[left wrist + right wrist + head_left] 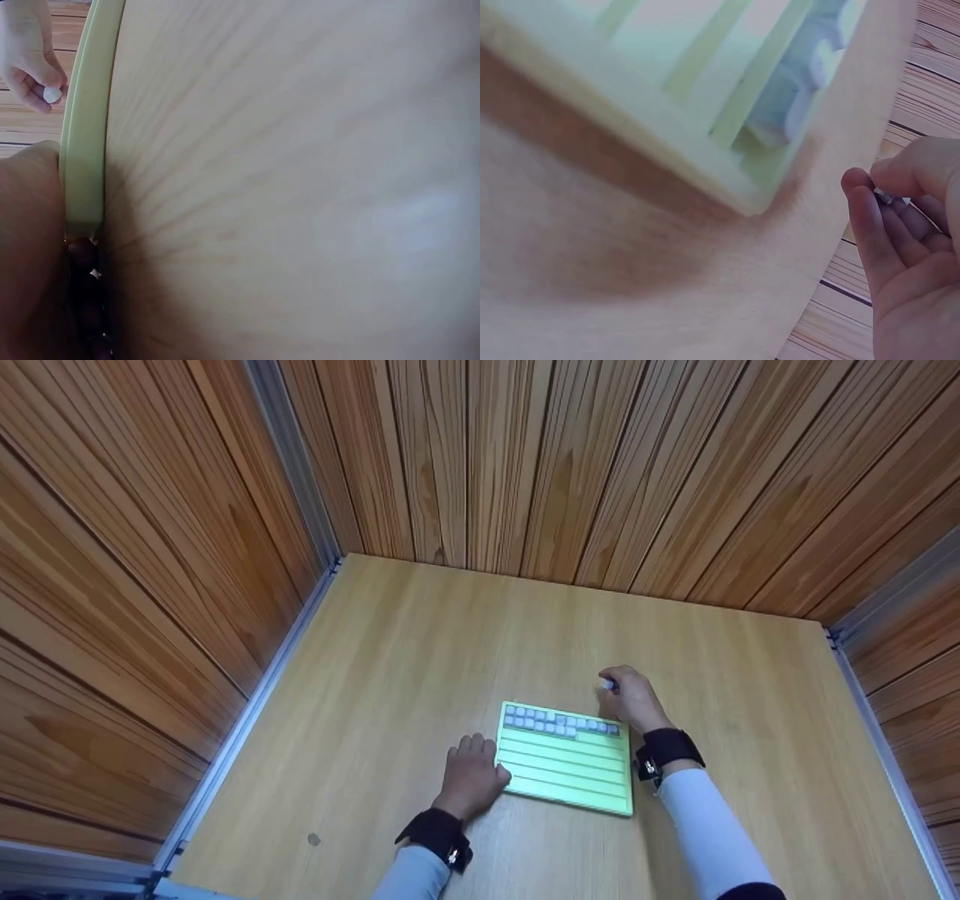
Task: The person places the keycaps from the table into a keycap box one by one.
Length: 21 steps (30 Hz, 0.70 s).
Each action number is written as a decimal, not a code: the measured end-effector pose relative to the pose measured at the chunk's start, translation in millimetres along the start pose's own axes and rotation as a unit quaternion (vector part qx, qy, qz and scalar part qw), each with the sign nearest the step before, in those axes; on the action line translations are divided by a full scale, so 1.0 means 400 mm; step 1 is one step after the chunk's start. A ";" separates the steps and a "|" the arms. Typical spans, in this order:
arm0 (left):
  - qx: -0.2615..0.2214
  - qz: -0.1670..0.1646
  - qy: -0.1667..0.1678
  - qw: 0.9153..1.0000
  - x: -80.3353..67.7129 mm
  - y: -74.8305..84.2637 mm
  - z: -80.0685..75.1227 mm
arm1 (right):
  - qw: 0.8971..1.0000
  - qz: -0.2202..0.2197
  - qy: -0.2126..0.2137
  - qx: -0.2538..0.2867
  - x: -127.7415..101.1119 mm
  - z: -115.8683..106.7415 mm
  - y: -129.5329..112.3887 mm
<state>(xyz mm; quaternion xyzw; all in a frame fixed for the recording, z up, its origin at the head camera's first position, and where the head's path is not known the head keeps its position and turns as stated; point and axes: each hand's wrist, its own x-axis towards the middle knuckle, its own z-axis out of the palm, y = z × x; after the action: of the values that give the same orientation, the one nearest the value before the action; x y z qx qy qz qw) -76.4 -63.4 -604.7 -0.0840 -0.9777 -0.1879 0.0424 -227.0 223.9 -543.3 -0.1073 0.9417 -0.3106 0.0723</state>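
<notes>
A light green tray (pixel 564 780) with raised ridges lies on the table. Small pale blue-white blocks (pixel 540 724) sit in its far rows. At the tray's near-left corner, my left hand (pixel 472 776) holds the edge, the thumb over the rim and the fingers along the side. Beyond the far-right corner, my right hand (pixel 634 697) is raised and pinches a small white block (pixel 52 94) between thumb and fingertips. In the right wrist view the fingers (pixel 866 217) mostly hide that block, and several blocks (pixel 780 109) show in the tray's end row.
Wood-plank walls (pixel 495 465) stand behind and to both sides of the wooden table (pixel 420 630). Metal rails (pixel 247 712) run along the side edges. A small grey round mark (pixel 313 838) shows at the table's near left.
</notes>
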 end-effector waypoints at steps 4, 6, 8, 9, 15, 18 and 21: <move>0.003 0.002 0.008 1.000 0.001 -0.006 0.014 | 1.000 0.010 -0.001 0.028 -0.014 -0.006 0.001; 0.005 0.000 0.004 1.000 0.002 -0.006 0.013 | 0.999 0.010 0.003 0.035 -0.022 -0.008 -0.001; 0.005 -0.001 -0.004 1.000 0.003 -0.005 0.009 | 0.999 0.012 0.006 0.041 -0.031 -0.010 -0.002; 0.004 -0.002 -0.009 1.000 0.003 -0.005 0.006 | 0.999 0.012 0.008 0.042 -0.036 -0.010 -0.002; 0.002 0.002 0.009 1.000 0.001 -0.009 0.019 | 0.999 0.008 0.030 0.038 -0.062 -0.003 -0.004; 0.004 0.000 0.010 1.000 0.002 -0.011 0.025 | 0.999 -0.007 0.043 0.033 -0.074 0.005 -0.010; 0.001 0.000 0.005 1.000 0.002 -0.011 0.025 | 0.997 -0.025 0.057 0.037 -0.086 0.014 -0.018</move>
<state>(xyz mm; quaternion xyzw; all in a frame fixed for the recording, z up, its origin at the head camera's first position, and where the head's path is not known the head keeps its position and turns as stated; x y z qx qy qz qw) -78.4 -63.5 -615.6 -0.0826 -0.9776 -0.1875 0.0477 -191.7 223.6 -541.1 -0.1100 0.9291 -0.3527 0.0146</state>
